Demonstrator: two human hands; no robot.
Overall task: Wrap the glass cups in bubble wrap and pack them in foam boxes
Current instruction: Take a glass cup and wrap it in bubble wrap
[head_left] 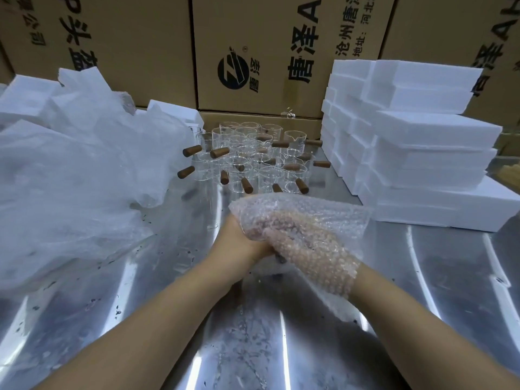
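Gripping bubble wrap (302,209), left hand (239,240) touches the wrap-covered right hand (312,249)

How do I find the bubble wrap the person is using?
Start at the shiny metal table and follow both arms to where they meet. The bubble wrap is bunched there, draped over the right hand. Unlike the smooth plastic sheeting heaped on the left, it has little bubbles.

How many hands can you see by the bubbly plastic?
2. The left hand grips the clear bubble wrap sheet from its left side; the right hand is under the wrap, seen through it.
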